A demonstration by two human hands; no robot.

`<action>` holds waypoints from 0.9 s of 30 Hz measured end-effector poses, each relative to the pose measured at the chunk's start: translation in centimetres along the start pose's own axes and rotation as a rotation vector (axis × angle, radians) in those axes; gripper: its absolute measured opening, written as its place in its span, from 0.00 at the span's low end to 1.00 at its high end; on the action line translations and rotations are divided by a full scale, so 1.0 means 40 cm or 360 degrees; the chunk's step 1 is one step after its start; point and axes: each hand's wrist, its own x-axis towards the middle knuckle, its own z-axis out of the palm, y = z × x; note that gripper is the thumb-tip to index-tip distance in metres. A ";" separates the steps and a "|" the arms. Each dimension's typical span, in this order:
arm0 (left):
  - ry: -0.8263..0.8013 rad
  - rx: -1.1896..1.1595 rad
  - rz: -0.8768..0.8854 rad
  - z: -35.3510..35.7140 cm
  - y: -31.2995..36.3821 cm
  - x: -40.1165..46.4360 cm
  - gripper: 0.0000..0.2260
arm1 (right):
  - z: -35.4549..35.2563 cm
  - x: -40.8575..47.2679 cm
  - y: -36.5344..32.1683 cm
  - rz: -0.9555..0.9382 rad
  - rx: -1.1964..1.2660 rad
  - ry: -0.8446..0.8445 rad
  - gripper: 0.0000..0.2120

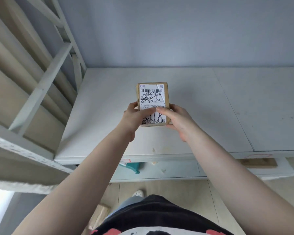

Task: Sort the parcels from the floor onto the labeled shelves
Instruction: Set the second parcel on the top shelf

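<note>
A small brown cardboard parcel (pixel 152 97) with a white shipping label and black handwriting is held over the white shelf board (pixel 202 106). My left hand (pixel 134 117) grips its lower left side. My right hand (pixel 177 120) grips its lower right side, with fingers laid across the label. The label faces me. Whether the parcel touches the board I cannot tell.
A white metal shelf frame (pixel 46 78) rises on the left. A lower shelf holds a teal item (pixel 133 167) and a brown parcel (pixel 258 162). Another parcel (pixel 98 216) lies on the tiled floor by my feet. A grey wall backs the shelf.
</note>
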 end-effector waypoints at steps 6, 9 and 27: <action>-0.0015 0.0092 -0.0140 0.031 -0.007 0.136 0.42 | 0.009 0.136 0.033 0.0018 -0.0035 0.0283 0.20; -0.0063 0.0119 -0.0190 0.045 -0.020 0.168 0.43 | -0.002 0.182 0.055 0.0065 -0.0142 0.0270 0.23; -0.0119 0.0360 0.0080 0.079 -0.045 0.234 0.37 | -0.100 0.267 0.093 -0.0258 -0.0427 0.0045 0.20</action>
